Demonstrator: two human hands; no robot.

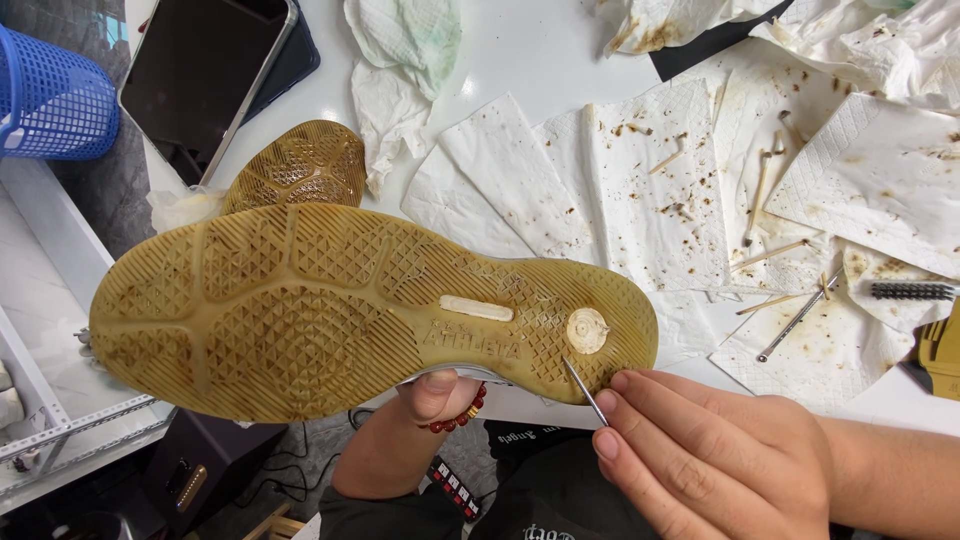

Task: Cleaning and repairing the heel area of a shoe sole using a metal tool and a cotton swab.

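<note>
The shoe (330, 310) is held sole up, above the near edge of the white bench (540, 50), with the toe to the left and the heel to the right. The left hand (435, 395) supports it from below; only the thumb and the wrist with a red bead bracelet (462, 412) can be seen, so this grip is closed on the shoe's upper part under the sole. The right hand (700, 455) has its fingers pinched together on a thin metal pick (585, 390), and the tip of the pick touches the grooves of the sole near the heel, just below a round pale plug (587, 330).

I judge the shoe as light, and one hand can carry it. The rubber sole looks firm but a little flexible, and the yellowed pattern gives good friction, so it should not slip. The best place to hold it seems to be the middle, where the left hand is now, because there it balances. The pick is thin and smooth; it may roll between the fingers and needs a tight pinch close to the tip.

A second sole (300, 165) lies behind. Dirty paper towels (660, 190), wooden sticks (765, 255) and a small wire brush (915, 290) cover the bench on the right.
</note>
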